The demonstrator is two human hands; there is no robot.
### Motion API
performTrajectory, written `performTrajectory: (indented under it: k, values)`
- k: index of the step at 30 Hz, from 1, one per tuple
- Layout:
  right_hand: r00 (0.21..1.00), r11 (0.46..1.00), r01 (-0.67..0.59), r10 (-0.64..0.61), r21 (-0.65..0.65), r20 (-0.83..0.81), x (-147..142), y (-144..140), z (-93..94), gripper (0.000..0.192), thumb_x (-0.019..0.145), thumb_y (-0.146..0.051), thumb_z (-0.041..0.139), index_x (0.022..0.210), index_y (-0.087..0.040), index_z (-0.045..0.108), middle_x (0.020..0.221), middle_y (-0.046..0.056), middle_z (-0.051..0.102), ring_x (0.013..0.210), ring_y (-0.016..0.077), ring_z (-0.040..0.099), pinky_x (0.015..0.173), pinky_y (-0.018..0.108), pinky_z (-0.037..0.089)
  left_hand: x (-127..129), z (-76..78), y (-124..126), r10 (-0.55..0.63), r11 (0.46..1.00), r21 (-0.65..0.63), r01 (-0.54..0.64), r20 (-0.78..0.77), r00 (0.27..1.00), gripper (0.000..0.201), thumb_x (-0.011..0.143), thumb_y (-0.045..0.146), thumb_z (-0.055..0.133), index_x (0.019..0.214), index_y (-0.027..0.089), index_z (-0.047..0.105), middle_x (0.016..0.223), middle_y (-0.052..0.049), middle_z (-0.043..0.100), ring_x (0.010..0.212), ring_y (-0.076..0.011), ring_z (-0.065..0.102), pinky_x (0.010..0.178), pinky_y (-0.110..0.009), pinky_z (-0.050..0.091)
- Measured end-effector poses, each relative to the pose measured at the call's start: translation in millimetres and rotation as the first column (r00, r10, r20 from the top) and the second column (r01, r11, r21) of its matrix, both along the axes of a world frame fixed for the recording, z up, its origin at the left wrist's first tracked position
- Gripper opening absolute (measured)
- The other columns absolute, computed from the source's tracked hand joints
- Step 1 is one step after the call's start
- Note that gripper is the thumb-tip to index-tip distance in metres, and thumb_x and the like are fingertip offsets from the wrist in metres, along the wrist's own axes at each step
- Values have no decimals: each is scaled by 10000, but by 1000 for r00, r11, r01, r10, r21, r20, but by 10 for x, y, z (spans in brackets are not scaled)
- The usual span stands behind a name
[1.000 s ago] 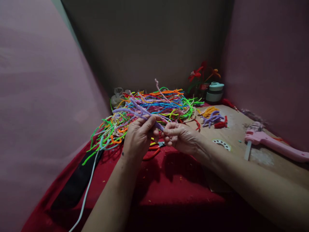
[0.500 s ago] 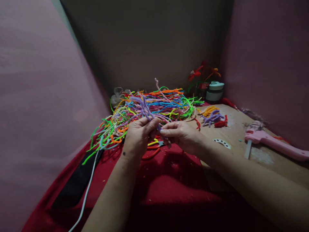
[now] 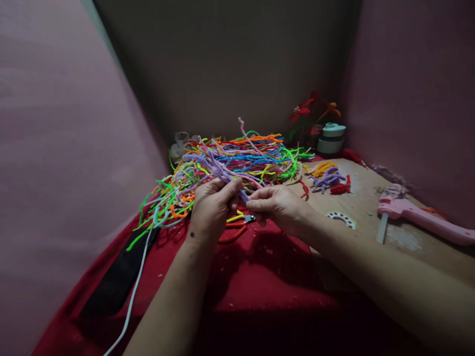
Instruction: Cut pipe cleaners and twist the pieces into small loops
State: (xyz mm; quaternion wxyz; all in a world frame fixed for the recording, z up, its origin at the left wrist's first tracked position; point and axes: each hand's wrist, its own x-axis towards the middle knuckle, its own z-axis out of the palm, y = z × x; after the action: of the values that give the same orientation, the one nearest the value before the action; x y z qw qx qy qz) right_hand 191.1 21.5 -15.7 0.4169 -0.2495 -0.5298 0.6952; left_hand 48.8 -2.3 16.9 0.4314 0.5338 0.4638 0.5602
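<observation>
Pinching one purple pipe cleaner (image 3: pixel 224 173), left hand (image 3: pixel 213 207) and right hand (image 3: pixel 276 205) are now drawn closer beside the pile (image 3: pixel 237 155); twisting is judged ongoing.

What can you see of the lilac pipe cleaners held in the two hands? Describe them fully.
The lilac pipe cleaners are a few thin, fuzzy, bendable stems, bunched together. Their near ends are pinched between the left hand and the right hand. From there they slant up and away to the left, over the heap of many-coloured pipe cleaners, their far ends curving and spreading apart.
</observation>
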Motion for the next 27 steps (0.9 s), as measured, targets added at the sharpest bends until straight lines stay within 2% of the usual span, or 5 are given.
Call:
performTrajectory:
  k: [4, 9, 16, 21, 27]
  values:
    - [997, 997, 73, -73, -4, 24, -6, -3, 8, 208, 579, -271, 736, 547, -134, 582, 434, -41, 485, 366, 51, 374, 384, 222, 267, -23, 21, -6, -53, 996, -72, 54, 14, 999, 253, 719, 329, 673, 630, 152, 516, 430, 62, 427, 348, -34, 335, 344, -161, 231]
    - [997, 998, 57, -59, 32, 55, 4, -14, 34, 175, 596, -257, 723, 554, -139, 601, 452, -31, 500, 386, 56, 382, 399, 227, 268, -52, 30, 5, -70, 996, -51, 74, 70, 995, 239, 740, 309, 645, 626, 162, 496, 434, 62, 416, 350, -40, 337, 356, -168, 240]
    - [998, 999, 50, -51, -5, -25, 29, 1, 34, 153, 640, -269, 716, 683, -128, 676, 583, -1, 588, 522, 75, 479, 550, 248, 378, -31, 0, 26, -75, 995, -65, 81, 91, 993, 302, 680, 297, 703, 585, 160, 451, 443, 75, 384, 372, -27, 313, 375, -162, 228]
    - [998, 996, 52, -55, -76, -43, 5, 33, -6, 161, 618, -269, 733, 671, -129, 673, 610, 24, 634, 524, 92, 517, 571, 264, 398, -33, -70, 44, -154, 986, -49, 160, 112, 982, 207, 692, 297, 696, 681, 156, 544, 475, 73, 406, 391, -30, 331, 392, -168, 237]
    - [997, 985, 40, -49, -170, -52, -15, 14, 24, 139, 605, -240, 718, 639, -134, 634, 605, 35, 647, 515, 99, 526, 531, 249, 376, -31, -97, 50, -145, 989, -27, 148, 93, 985, 199, 670, 285, 714, 666, 155, 562, 489, 56, 461, 407, -46, 397, 419, -181, 311]
